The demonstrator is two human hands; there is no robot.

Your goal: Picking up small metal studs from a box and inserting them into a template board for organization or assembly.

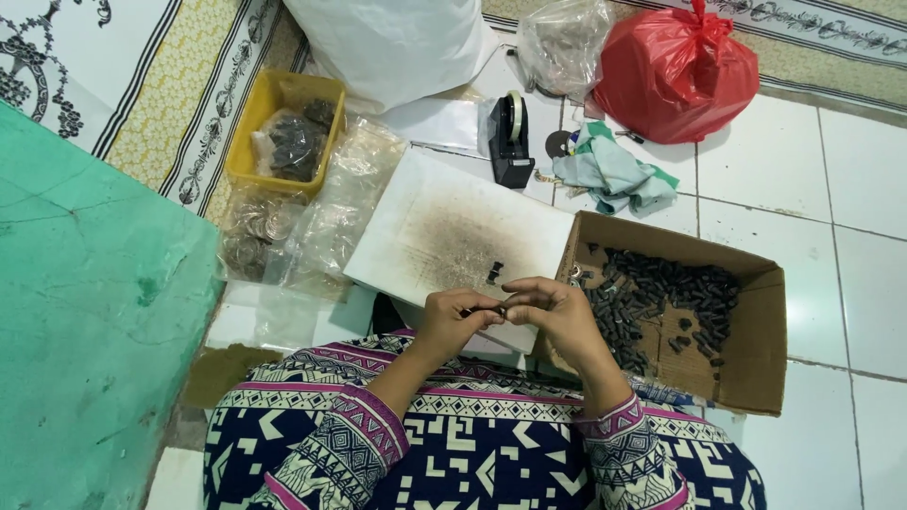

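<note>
Pinching small dark cylinder [498, 309] (matte): left hand [453, 319], right hand [559, 312].

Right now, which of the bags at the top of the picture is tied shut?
The red plastic bag, knotted at its top. The clear bag beside it and the big white bag show no knot.

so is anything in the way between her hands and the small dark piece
Nothing visible. The left hand and right hand already pinch the small dark piece between their fingertips, above the white board. The cardboard box of dark parts sits clear to the right.
</note>
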